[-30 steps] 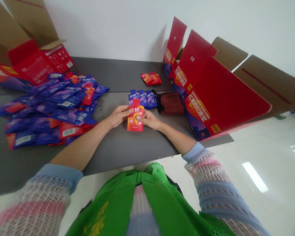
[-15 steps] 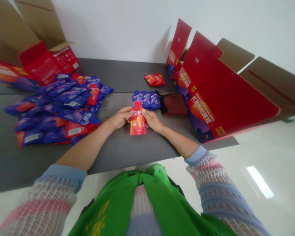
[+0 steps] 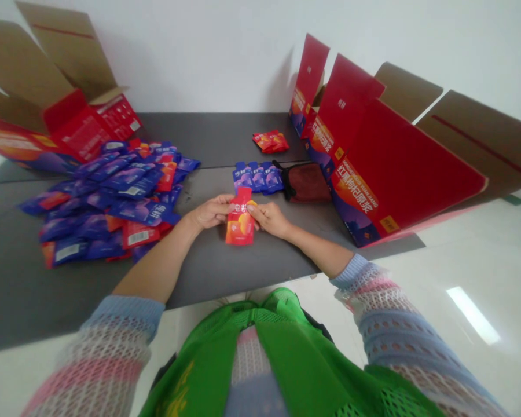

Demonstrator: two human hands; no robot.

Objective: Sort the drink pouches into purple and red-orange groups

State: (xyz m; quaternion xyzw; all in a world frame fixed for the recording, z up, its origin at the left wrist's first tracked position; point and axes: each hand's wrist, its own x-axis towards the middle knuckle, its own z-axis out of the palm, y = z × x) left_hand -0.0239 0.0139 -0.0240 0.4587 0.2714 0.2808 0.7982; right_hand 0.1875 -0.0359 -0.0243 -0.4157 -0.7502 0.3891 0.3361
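A red and orange pouch is held upright, its printed front facing me, over the grey table. My left hand pinches its left edge, and my right hand grips the right edge with the thumb on the front. Just beyond the hands lie three blue pouches side by side. Farther back rests a small group of red pouches. To the left spreads a large heap of blue and red pouches.
A dark red zip case lies right of the blue pouches. Open red cartons stand along the right side. Another open red carton with brown flaps is at the back left, against the white wall.
The red pouch is slightly lower and farther left in view, still between both hands. The whole view has shifted a little.
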